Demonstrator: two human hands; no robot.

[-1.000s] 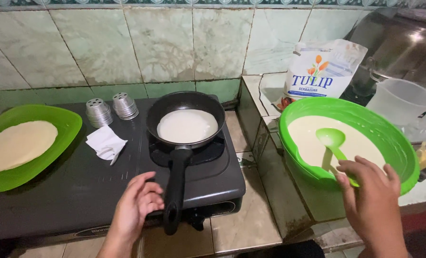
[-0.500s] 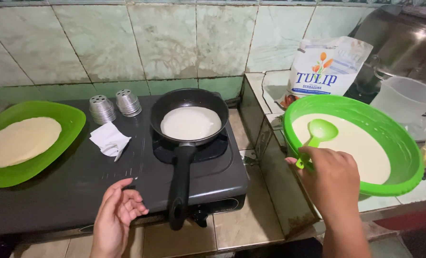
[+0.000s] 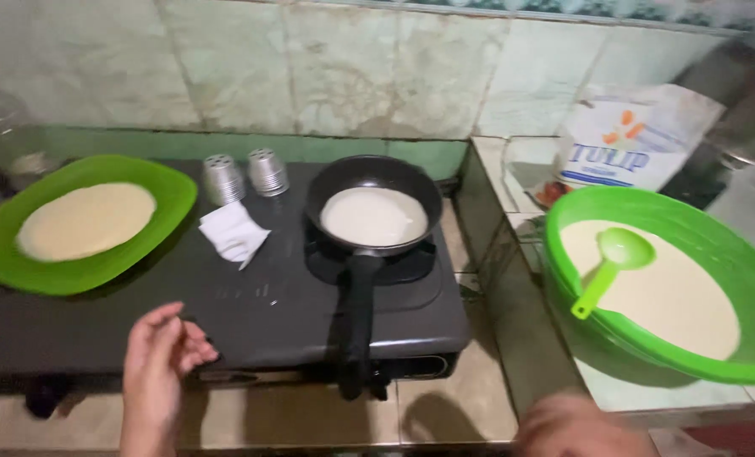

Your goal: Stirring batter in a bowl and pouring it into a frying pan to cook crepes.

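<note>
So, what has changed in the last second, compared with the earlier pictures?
The right hand let go of the green ladle and drew back to the bottom edge; the ladle now rests alone in the batter of the green bowl. The left hand moved left, away from the pan handle, and holds nothing. The black pan, the stove and the green plate stayed in place.

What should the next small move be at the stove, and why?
Probably bring the left hand to the pan handle. Both hands are empty, the ladle rests in the green bowl, and pale batter already covers the black pan, so the pan likely needs attention.
</note>
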